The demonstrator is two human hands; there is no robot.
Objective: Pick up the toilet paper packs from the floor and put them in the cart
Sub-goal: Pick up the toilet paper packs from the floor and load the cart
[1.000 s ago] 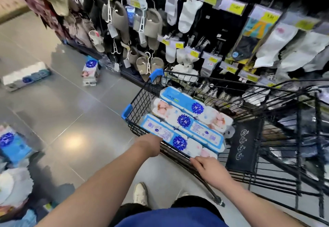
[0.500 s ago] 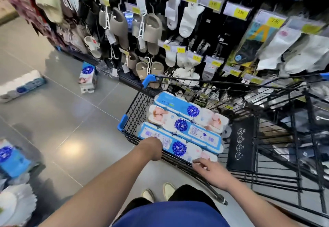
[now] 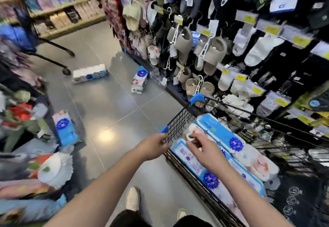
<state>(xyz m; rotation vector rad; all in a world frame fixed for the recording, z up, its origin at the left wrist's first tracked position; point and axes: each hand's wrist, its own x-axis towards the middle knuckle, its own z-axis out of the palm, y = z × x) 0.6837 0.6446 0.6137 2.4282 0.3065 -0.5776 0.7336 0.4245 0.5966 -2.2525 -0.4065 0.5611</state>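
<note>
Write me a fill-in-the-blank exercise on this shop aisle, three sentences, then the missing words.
1. The toilet paper packs already collected lie inside the black wire ____.
2. The left hand rests at the cart corner beside a bumper coloured ____.
3. The long white pack and the upright pack further down the aisle sit on the ____.

Missing words: cart; blue; floor

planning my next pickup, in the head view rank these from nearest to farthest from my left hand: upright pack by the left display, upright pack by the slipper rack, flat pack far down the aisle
1. upright pack by the left display, to the left of the left hand.
2. upright pack by the slipper rack, ahead on the floor.
3. flat pack, farther up the aisle, left.
</note>
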